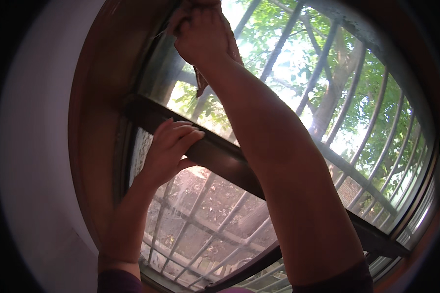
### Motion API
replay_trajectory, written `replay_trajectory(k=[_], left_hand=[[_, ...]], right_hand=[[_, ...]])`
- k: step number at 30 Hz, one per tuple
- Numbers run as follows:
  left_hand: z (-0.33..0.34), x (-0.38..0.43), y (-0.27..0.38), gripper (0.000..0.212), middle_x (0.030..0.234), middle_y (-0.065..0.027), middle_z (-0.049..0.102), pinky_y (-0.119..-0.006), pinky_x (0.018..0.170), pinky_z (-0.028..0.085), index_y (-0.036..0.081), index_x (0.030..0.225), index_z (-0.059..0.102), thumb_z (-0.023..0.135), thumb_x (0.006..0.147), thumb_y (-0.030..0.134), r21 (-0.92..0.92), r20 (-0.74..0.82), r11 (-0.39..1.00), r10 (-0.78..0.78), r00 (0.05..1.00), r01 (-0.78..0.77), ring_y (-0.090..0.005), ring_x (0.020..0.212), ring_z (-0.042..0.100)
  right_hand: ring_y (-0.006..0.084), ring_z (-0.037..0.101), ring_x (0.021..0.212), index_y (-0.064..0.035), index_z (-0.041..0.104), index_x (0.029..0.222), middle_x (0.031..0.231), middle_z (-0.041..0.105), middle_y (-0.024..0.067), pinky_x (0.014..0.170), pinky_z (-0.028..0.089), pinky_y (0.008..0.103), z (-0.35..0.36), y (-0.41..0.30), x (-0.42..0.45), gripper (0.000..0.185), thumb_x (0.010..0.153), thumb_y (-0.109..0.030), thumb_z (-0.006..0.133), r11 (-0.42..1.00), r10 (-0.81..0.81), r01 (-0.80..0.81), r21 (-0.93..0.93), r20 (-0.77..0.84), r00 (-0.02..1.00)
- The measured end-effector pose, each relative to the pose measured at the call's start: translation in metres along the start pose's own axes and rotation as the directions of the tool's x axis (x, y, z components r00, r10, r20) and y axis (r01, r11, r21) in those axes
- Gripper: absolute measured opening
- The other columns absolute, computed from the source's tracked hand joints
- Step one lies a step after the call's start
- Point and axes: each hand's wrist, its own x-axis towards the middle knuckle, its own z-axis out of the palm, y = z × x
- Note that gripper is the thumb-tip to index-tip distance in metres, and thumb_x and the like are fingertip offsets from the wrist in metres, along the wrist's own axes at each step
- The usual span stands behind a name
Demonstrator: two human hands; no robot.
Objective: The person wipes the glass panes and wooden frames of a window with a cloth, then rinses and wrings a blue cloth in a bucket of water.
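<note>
My right hand [201, 36] is raised at the top of the view, closed on a brownish cloth [233, 40] against the upper window pane [256, 55]. A corner of the cloth hangs below the wrist. Lower and to the left, my left hand [172, 150] rests on the dark horizontal rail [223, 157] of the window frame, fingers over its upper edge and thumb beneath. Nothing is seen held in it. Part of the cloth is hidden behind my right hand.
A lower pane [190, 208] lies below the rail. Metal bars [319, 69] stand outside the glass, with trees and leaf-strewn ground beyond. A brown window surround [99, 110] and a pale wall [40, 146] are at the left.
</note>
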Motion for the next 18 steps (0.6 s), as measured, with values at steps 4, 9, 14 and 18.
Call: replay_trajectory(k=[4,9,14,18], left_hand=[[0.000,0.002,0.001,0.054,0.102,-0.0023,0.051,-0.042,0.094,0.030,0.014,0.105,0.053,0.071,0.054,0.019,-0.032,-0.024,0.999,-0.026,0.999,0.025,-0.0213,0.103,0.047],[0.003,0.003,-0.002,0.057,0.102,-0.0040,0.050,-0.041,0.093,0.031,0.013,0.106,0.052,0.071,0.053,0.020,0.009,-0.016,1.000,0.014,1.000,-0.014,-0.0211,0.102,0.047],[0.004,0.003,0.000,0.050,0.097,-0.0069,0.052,-0.041,0.085,0.034,0.008,0.100,0.054,0.069,0.055,0.023,-0.002,-0.096,0.999,0.049,0.994,-0.049,-0.0268,0.097,0.047],[0.003,0.003,-0.004,0.058,0.105,-0.0124,0.051,-0.040,0.094,0.029,0.003,0.104,0.051,0.054,0.069,0.049,0.090,0.031,0.994,0.062,0.998,-0.065,-0.0309,0.104,0.044]], right_hand=[[0.0187,0.044,0.107,-0.0135,0.060,0.095,0.105,0.053,0.0035,0.097,0.028,0.0328,0.008,-0.021,-0.017,0.025,0.076,-0.025,0.048,0.921,-0.377,0.359,0.153,0.119,0.918],[0.0153,0.041,0.110,-0.0168,0.057,0.096,0.112,0.048,-0.0009,0.095,0.030,0.0295,-0.013,-0.008,-0.043,0.022,0.078,-0.021,0.045,0.704,-0.710,0.649,0.289,0.275,0.648],[0.0152,0.043,0.107,-0.0166,0.056,0.097,0.109,0.049,0.0013,0.092,0.035,0.0304,-0.073,0.033,-0.094,0.023,0.076,-0.019,0.048,0.620,-0.784,0.720,0.313,0.288,0.550],[0.0161,0.042,0.109,-0.0158,0.056,0.100,0.110,0.049,0.0028,0.092,0.034,0.0318,-0.131,0.090,-0.158,0.027,0.074,-0.017,0.050,0.677,-0.721,0.647,0.352,0.141,0.678]])
